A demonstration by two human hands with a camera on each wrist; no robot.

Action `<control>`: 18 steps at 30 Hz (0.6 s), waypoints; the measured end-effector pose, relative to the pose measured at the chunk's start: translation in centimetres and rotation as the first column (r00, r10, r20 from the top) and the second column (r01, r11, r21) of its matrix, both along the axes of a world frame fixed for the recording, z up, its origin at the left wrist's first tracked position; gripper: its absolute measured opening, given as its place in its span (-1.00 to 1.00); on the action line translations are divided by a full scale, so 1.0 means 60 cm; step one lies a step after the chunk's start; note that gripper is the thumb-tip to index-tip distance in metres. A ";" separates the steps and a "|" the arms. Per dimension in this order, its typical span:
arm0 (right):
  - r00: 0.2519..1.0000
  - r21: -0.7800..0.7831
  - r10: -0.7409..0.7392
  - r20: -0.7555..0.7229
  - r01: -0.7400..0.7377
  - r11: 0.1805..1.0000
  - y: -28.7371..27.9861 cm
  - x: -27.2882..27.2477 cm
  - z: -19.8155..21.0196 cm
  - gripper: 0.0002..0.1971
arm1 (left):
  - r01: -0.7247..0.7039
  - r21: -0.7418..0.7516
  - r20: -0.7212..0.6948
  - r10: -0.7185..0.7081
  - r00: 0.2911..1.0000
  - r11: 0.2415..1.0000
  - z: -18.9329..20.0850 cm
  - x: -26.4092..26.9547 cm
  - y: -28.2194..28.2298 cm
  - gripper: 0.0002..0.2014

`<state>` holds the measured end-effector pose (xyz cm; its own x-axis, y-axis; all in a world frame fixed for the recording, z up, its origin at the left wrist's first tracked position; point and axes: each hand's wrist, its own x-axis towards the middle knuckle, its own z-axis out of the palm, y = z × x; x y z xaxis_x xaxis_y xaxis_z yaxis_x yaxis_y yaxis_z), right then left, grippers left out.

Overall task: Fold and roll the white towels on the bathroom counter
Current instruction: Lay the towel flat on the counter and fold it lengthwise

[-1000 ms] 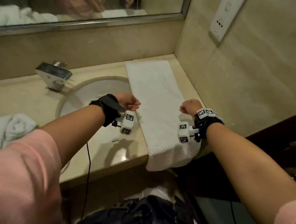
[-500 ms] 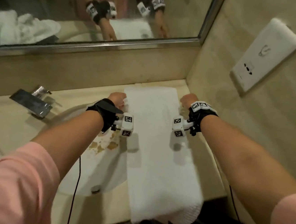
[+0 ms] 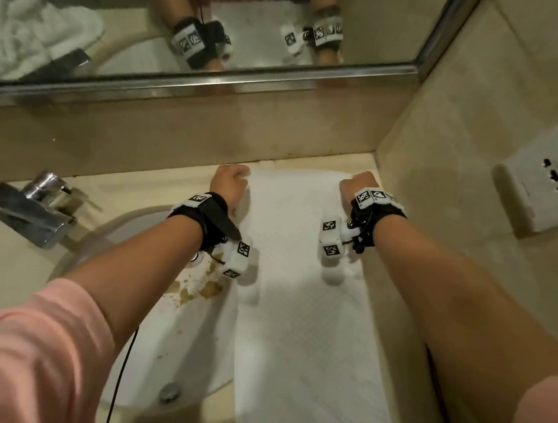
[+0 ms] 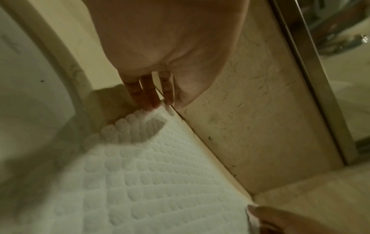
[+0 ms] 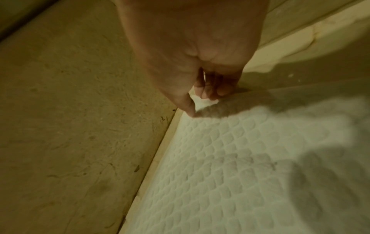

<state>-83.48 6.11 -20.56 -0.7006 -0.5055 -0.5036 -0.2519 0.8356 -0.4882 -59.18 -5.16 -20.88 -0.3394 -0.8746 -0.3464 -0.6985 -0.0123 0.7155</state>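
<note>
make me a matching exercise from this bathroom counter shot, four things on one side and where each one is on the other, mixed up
Things
1. towel
2. tap
3. socket
4. left hand

Places
a. on the right wall
b. at the towel's far left corner
c. behind the sink, on the left
d. spread flat along the counter, right of the sink

Pairs: 1-d, 2-c, 3-a, 4-b

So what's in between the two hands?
Only white towel. In the head view, its far end stretches flat from the left hand at one corner to the right hand at the other, with nothing resting on it.
</note>
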 end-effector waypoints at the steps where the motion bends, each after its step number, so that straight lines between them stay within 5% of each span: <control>1: 0.999 0.006 0.005 -0.035 -0.005 1.000 -0.002 0.001 0.002 -0.75 | 0.038 -0.037 0.033 -0.036 0.999 0.999 -0.001 0.000 -0.001 -0.69; 8: 0.994 -0.001 -0.039 -0.100 0.039 0.999 0.004 0.001 0.006 -0.67 | 0.184 -0.186 0.196 -0.147 0.970 0.965 -0.019 0.005 -0.023 -0.70; 18: 0.966 -0.401 -0.237 -0.098 0.180 0.898 0.007 -0.002 -0.021 -0.84 | 0.266 -0.342 0.286 -0.170 0.943 0.901 -0.020 0.003 -0.025 -0.84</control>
